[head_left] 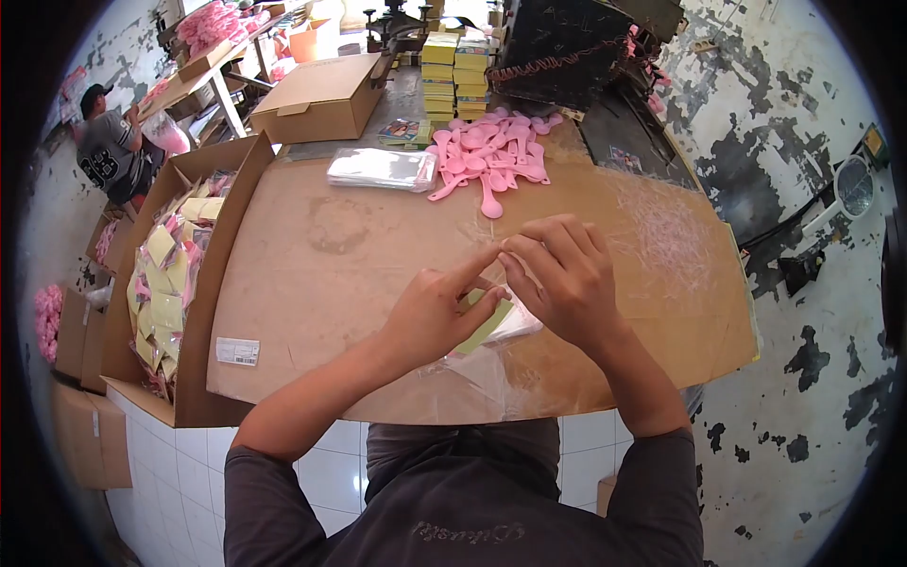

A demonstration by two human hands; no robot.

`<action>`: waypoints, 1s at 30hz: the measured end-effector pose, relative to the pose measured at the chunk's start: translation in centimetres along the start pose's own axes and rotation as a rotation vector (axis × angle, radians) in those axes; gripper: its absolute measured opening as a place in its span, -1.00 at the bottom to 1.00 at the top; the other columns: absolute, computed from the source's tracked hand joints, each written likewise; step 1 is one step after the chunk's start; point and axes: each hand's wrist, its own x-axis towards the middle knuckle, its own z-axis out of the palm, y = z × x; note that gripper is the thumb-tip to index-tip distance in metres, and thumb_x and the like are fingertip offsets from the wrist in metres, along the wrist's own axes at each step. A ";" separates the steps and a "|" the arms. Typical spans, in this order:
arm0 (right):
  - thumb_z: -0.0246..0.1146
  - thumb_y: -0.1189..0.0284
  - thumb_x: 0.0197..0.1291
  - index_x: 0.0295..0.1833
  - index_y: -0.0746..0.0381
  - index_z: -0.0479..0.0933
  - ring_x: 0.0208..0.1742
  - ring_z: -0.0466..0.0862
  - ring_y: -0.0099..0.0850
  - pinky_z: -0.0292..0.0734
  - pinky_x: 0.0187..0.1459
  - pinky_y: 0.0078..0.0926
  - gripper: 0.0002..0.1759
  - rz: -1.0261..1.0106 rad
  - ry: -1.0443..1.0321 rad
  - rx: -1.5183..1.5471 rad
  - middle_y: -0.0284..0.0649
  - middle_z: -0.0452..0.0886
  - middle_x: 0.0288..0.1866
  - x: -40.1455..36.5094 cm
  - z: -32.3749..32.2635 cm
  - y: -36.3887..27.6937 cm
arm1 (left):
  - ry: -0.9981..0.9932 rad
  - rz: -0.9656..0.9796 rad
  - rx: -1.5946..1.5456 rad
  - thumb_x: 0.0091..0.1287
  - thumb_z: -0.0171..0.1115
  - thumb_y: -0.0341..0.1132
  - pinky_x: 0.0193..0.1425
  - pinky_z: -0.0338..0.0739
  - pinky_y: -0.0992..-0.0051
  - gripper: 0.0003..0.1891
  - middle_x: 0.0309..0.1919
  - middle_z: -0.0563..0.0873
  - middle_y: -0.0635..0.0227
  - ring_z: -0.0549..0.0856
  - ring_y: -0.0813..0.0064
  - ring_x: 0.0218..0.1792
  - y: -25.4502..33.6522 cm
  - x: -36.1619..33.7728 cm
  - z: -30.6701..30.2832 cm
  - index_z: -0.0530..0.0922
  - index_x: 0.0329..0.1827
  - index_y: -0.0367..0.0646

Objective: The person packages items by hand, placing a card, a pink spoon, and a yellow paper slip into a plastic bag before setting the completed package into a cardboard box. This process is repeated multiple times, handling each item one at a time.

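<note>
Head view: a small clear plastic sleeve with a yellow-green card inside (493, 326) is seen on the brown cardboard-covered tabletop (312, 283), well on the near side of the pile of pink plastic spoons (491, 156). It is gripped by the left hand (435, 317), whose forefinger is stretched to meet the curled fingertips of the right hand (562, 279); whether anything is pinched by the right hand cannot be told. The sleeve is judged light, limp and slippery, the card giving some stiffness, so its edges are best taken. Most of it is hidden beneath both hands.
</note>
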 end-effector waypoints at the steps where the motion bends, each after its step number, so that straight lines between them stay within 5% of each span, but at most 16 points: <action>1: 0.45 0.45 0.15 -0.17 0.20 0.61 -0.10 0.64 -0.29 0.46 -0.06 -0.31 -0.82 0.019 -0.010 0.021 -0.28 0.63 -0.13 0.1 0.2 0.1 | 0.016 0.029 0.020 0.41 0.42 -0.35 -0.45 0.51 0.52 -0.42 -0.33 0.88 0.24 0.57 0.63 -0.64 -0.5 -0.1 0.2 0.51 0.51 -0.12; 5: 0.38 0.47 0.25 -0.16 0.23 0.56 -0.14 0.62 -0.34 0.45 -0.06 -0.33 -0.86 0.285 -0.043 0.313 -0.26 0.59 -0.15 -0.5 0.5 1.2 | 0.017 0.067 0.011 0.42 0.40 -0.38 -0.46 0.49 0.53 -0.43 -0.33 0.89 0.30 0.56 0.70 -0.62 -1.3 0.0 0.2 0.52 0.50 -0.09; 9: 0.26 0.40 0.45 -0.08 0.24 0.54 -0.20 0.56 -0.57 0.49 -0.15 -0.44 -0.87 0.579 -0.227 0.856 -0.35 0.52 -0.21 -1.6 -3.5 5.8 | -0.009 -0.194 -0.205 0.49 0.34 -0.41 -0.37 0.58 0.58 -0.55 -0.20 0.90 0.28 0.71 0.75 -0.40 -1.5 0.1 -0.6 0.56 0.42 -0.18; 12: 0.21 0.40 0.52 0.00 0.25 0.50 -0.21 0.53 -0.65 0.49 -0.17 -0.60 -0.86 0.773 -0.117 1.548 -0.39 0.48 -0.24 -7.3 -7.4 14.0 | 0.051 -0.343 -0.611 0.54 0.27 -0.46 -0.11 0.72 0.59 -0.67 -0.01 0.85 0.12 0.82 0.61 -0.14 -2.9 0.2 -0.5 0.58 0.31 -0.33; 14: 0.24 0.49 0.45 0.15 0.29 0.50 -0.18 0.65 -0.46 0.58 -0.13 -0.47 -0.77 0.685 -0.098 1.513 -0.24 0.59 -0.20 -10.8 -8.4 20.9 | 0.074 -0.352 -0.596 0.53 0.27 -0.49 -0.02 0.73 0.58 -0.68 0.00 0.85 0.12 0.82 0.59 -0.07 -3.5 0.4 -0.8 0.57 0.29 -0.36; 17: 0.25 0.56 0.38 0.30 0.28 0.50 -0.12 0.73 -0.19 0.63 -0.05 -0.29 -0.61 0.560 -0.510 -0.812 -0.06 0.70 -0.08 -22.2 -6.6 27.8 | 0.118 -0.333 -0.632 0.52 0.26 -0.50 0.06 0.74 0.55 -0.70 0.01 0.84 0.09 0.82 0.53 -0.01 -3.8 0.2 -0.9 0.58 0.26 -0.40; 20: 0.23 0.58 0.35 0.35 0.22 0.54 -0.01 0.74 -0.02 0.63 0.06 -0.16 -0.55 0.887 -0.212 -0.377 0.03 0.72 0.08 -17.7 -7.3 23.1 | 0.152 -0.323 -0.684 0.54 0.26 -0.49 0.12 0.73 0.51 -0.73 0.02 0.83 0.05 0.81 0.47 0.04 -4.2 0.7 -0.8 0.58 0.23 -0.41; 23: 0.23 0.54 0.39 0.26 0.21 0.63 -0.01 0.75 -0.13 0.62 0.06 -0.24 -0.65 0.902 -0.143 -0.230 -0.01 0.73 0.07 -12.8 -6.0 17.8 | 0.146 -0.371 -0.708 0.56 0.26 -0.44 0.15 0.73 0.49 -0.74 0.03 0.83 0.04 0.81 0.45 0.05 -4.4 0.6 -0.5 0.60 0.21 -0.39; 30: 0.41 0.38 0.36 0.25 0.23 0.64 -0.09 0.71 -0.46 0.59 -0.02 -0.45 -0.61 0.560 -0.365 0.781 -0.26 0.73 -0.07 -3.9 1.2 3.5 | 0.152 -0.293 -0.759 0.58 0.26 -0.38 0.14 0.73 0.47 -0.75 0.08 0.80 0.11 0.79 0.47 0.06 -4.8 0.5 0.2 0.62 0.18 -0.36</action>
